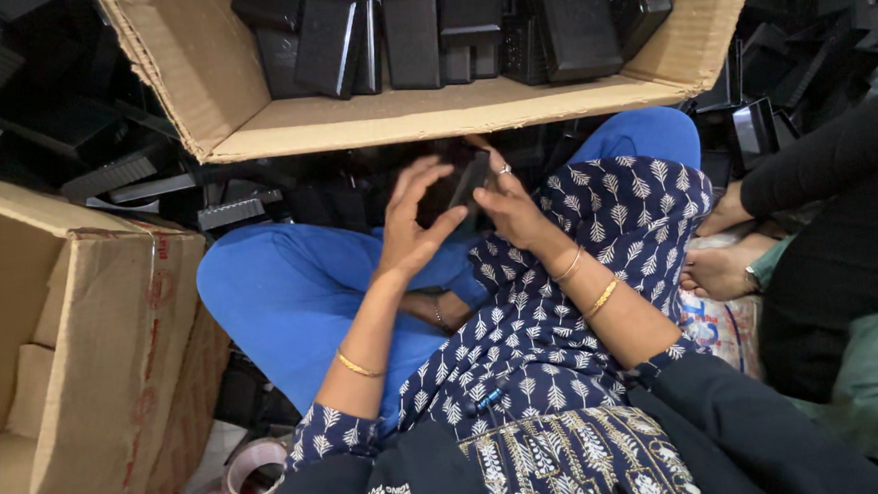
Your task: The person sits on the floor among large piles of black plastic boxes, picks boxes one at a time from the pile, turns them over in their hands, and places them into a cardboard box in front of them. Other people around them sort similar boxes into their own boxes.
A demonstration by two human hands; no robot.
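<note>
Head view, looking down at a seated person's lap: both hands meet at centre around a small black plastic part [466,180]. The left hand [413,228] has its fingers spread wide against the part's near face, seemingly bracing it, while the right hand [507,208] grips its far edge. At twelve o'clock an open cardboard box [402,114] holds rows of similar black cases standing on edge. At eight o'clock a second box [114,344] shows only bare cardboard. Tape rolls [251,472] lie at seven o'clock.
</note>
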